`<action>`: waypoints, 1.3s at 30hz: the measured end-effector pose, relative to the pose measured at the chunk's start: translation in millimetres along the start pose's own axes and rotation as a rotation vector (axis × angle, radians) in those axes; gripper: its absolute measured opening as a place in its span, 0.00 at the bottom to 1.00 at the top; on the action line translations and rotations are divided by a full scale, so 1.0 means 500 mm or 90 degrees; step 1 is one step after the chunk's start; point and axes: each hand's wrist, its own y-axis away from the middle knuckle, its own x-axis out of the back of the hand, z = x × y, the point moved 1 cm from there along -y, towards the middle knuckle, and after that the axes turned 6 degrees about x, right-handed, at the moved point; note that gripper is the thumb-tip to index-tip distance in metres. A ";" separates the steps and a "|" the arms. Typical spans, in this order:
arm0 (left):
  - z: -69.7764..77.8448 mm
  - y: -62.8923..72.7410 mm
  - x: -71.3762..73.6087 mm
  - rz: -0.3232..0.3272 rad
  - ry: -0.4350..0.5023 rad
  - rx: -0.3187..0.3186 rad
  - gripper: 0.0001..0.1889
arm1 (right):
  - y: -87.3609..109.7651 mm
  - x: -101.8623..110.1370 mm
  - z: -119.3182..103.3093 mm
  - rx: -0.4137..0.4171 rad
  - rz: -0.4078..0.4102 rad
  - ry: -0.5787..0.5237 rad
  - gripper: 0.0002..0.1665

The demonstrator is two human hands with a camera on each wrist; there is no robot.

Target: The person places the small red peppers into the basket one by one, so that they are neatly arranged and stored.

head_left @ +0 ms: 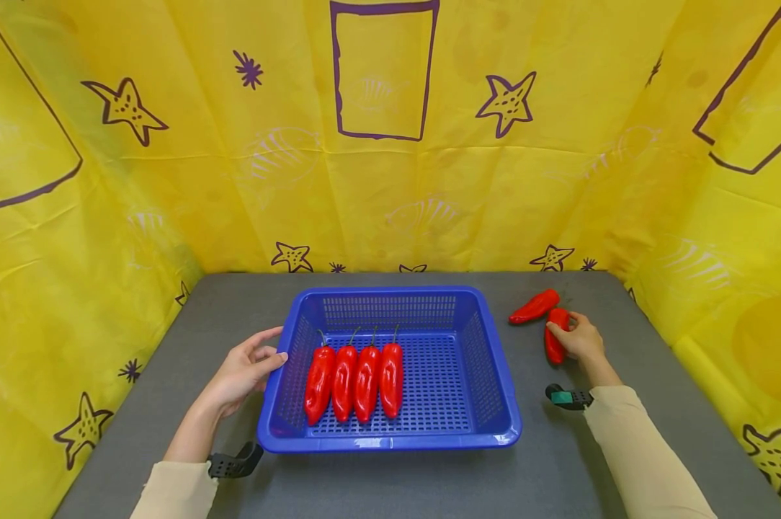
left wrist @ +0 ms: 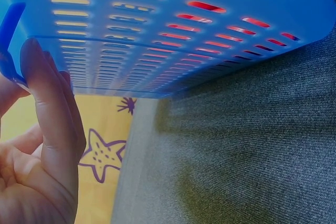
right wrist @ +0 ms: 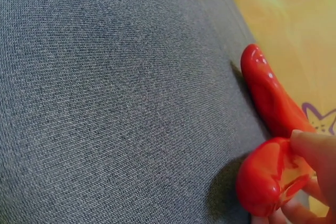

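A blue plastic basket [head_left: 390, 441] with slotted walls sits mid-table. Four would-be rows aside, several glossy red chili peppers [head_left: 344, 382] lie side by side in its left half, stems toward the back. My left hand [head_left: 244, 371] grips the basket's left rim, thumb over the top and fingers against the outer wall [left wrist: 220, 3]. To the right of the basket, my right hand [head_left: 580, 339] pinches a red chili pepper [right wrist: 260, 182] between thumb and fingers. Just behind it, another red chili pepper [head_left: 534, 306] lies on the table.
Dark grey cloth covers the table [head_left: 390, 486]. A yellow curtain [head_left: 390, 180] with starfish and fish drawings hangs at the back and both sides. Black straps [head_left: 235, 461] circle both wrists.
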 end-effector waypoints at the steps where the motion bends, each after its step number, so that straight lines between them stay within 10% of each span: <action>1: 0.000 0.000 0.000 0.001 -0.001 0.000 0.35 | 0.000 0.000 0.000 0.000 -0.003 -0.001 0.45; 39: 0.005 0.005 -0.001 -0.002 -0.004 -0.005 0.35 | 0.012 0.018 -0.008 0.005 -0.013 -0.091 0.46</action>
